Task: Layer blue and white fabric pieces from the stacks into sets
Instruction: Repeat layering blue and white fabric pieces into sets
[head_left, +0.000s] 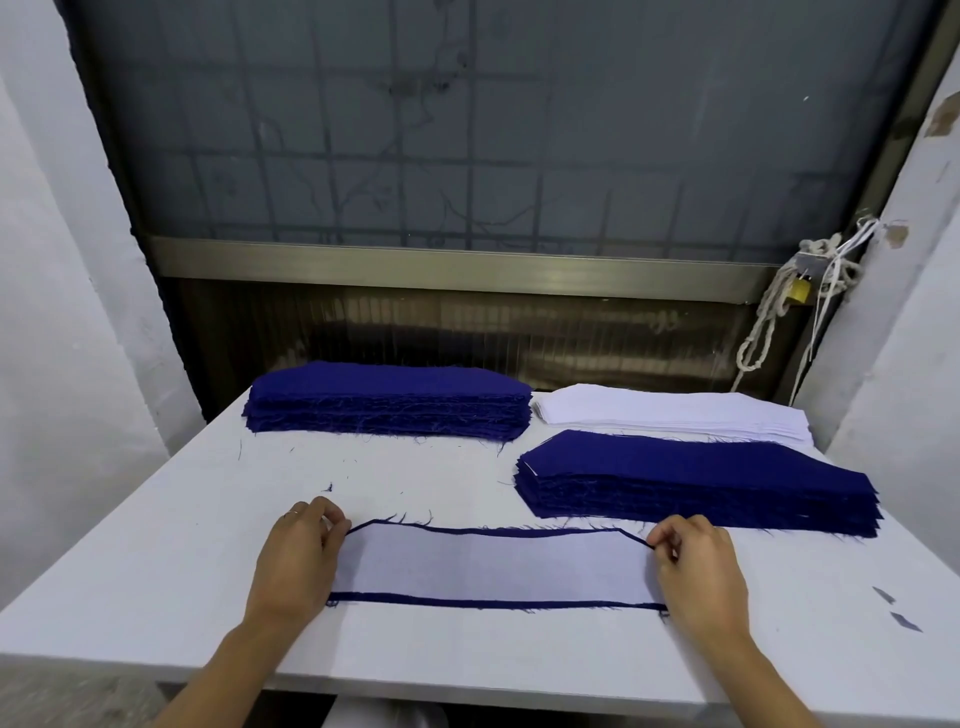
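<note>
A white fabric piece (493, 566) lies flat on a slightly larger blue piece (493, 603) near the table's front edge, so only a thin blue border shows around it. My left hand (301, 556) pinches the left end of this pair. My right hand (698, 566) pinches the right end. A tall stack of blue pieces (387, 397) sits at the back left. A low stack of white pieces (675, 408) sits at the back right. In front of it is another blue stack (696, 480), with a sliver of white showing at its left edge.
The white table (156, 545) stands against a dark window wall. Loose blue threads lie scattered on the tabletop. Two small fabric scraps (896, 608) lie at the right. White cords and a brass padlock (800, 293) hang at the back right.
</note>
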